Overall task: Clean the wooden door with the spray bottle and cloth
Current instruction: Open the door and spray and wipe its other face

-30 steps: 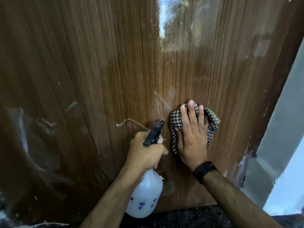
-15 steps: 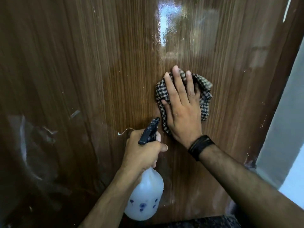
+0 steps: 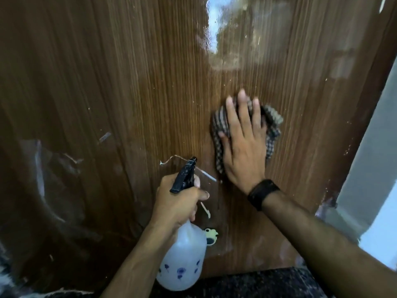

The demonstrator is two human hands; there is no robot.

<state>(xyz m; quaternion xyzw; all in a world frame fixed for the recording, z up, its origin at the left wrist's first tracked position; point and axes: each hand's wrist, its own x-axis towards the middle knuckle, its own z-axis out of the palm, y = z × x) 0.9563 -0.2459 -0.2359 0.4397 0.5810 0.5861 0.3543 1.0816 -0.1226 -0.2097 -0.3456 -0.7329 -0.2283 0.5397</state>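
Note:
The glossy brown wooden door (image 3: 133, 87) fills most of the view, with wet sheen and a bright reflection near the top. My right hand (image 3: 242, 143) lies flat with straight fingers on a checked cloth (image 3: 272, 125), pressing it against the door right of centre. Below and to the left, my left hand (image 3: 178, 201) grips the neck of a white spray bottle (image 3: 182, 259) with a black trigger head (image 3: 184, 175) aimed at the door. The bottle's body hangs below my fist.
A white door frame or wall (image 3: 369, 160) runs down the right side. Dark speckled stone floor (image 3: 257, 282) meets the door's bottom edge. Peeling film and scratches mark the door's lower left (image 3: 49, 168). A small sticker (image 3: 210, 235) sits low on the door.
My right hand slid the cloth up the door, then back down and to the right. My left hand kept the spray bottle in about the same spot.

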